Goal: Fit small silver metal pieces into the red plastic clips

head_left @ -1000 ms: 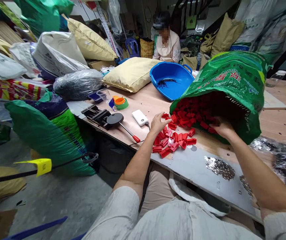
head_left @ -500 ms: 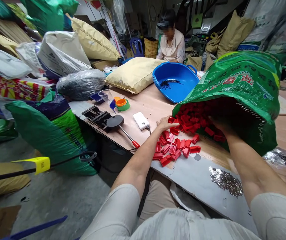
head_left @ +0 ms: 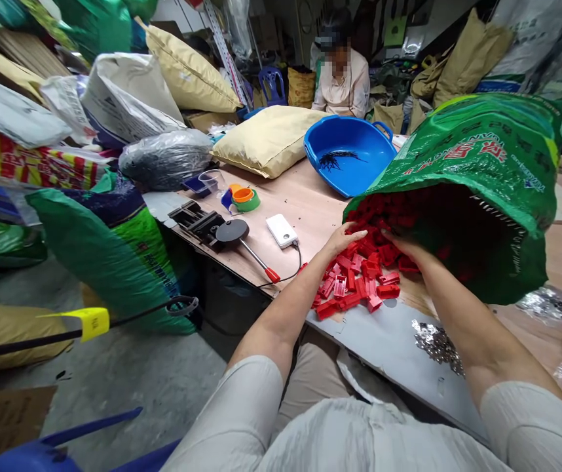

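Note:
A big green woven sack lies on its side on the table, its mouth toward me and full of small red plastic pieces. More red pieces are spilled in a heap at the sack's mouth. My left hand rests with fingers spread on the heap's left edge. My right hand reaches into the mouth of the sack among the red pieces; its fingers are partly buried.
On the wooden table lie a white power bank, a red-handled tool, tape rolls, a blue basin and shiny metal bits. Another person sits behind. Stuffed sacks crowd the left.
Both hands have moved closer to the sack's mouth, and the right hand has drawn back from deeper inside. The spilled heap of red pieces has grown a little.

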Tool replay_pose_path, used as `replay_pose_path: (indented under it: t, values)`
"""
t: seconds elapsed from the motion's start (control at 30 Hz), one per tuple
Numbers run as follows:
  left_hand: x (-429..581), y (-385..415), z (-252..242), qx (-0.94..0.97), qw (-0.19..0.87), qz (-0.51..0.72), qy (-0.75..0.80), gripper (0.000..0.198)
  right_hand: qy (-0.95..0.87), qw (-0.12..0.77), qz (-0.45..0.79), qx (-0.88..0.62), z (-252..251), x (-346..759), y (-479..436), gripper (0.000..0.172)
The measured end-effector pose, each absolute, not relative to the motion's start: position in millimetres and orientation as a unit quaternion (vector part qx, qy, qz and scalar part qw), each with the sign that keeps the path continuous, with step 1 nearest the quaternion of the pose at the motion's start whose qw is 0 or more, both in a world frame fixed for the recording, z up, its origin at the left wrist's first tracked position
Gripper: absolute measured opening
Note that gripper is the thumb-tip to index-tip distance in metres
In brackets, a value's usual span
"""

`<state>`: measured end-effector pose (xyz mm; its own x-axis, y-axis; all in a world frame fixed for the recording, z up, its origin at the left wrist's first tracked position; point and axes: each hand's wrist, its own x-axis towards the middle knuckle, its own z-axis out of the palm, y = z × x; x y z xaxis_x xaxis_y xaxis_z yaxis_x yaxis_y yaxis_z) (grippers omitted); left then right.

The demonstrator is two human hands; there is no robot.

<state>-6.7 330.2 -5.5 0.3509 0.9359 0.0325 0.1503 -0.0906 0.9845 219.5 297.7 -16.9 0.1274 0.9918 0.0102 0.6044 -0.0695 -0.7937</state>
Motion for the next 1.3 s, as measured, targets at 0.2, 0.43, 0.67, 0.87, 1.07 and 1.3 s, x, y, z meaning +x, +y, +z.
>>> replay_pose_path:
  t: [0.2, 0.43, 0.67, 0.87, 1.07, 1.3]
  values:
    - [-22.2, 305.8, 10.1, 0.624, 0.526, 0.411, 0.405, 0.057, -0.622, 0.346, 0.341, -0.615, -4.2, 192.7, 282.7, 0.037]
    - [-52.0, 247.5, 31.4, 0.725, 0.411, 0.383, 0.398, 0.056, -0.69, 0.329, 0.329, -0.555, 13.1, 162.1, 257.7, 0.033]
    - [-88.9, 161.8, 31.1, 0.834, 0.182, 0.305, 0.423, 0.077, -0.784, 0.267, 0.245, -0.504, 32.9, 131.4, 225.7, 0.031]
    - [-96.3, 128.7, -7.6, 0.817, 0.125, 0.222, 0.518, 0.11, -0.826, 0.238, 0.192, -0.473, 39.3, 97.2, 203.6, 0.036]
    - [-84.7, 128.1, -27.4, 0.788, 0.107, 0.256, 0.55, 0.108, -0.855, 0.215, 0.169, -0.441, 40.8, 74.5, 180.0, 0.038]
    - [-82.5, 128.0, -35.3, 0.778, 0.062, 0.297, 0.549, 0.101, -0.762, 0.306, 0.108, -0.561, 49.5, 151.9, 188.4, 0.035]
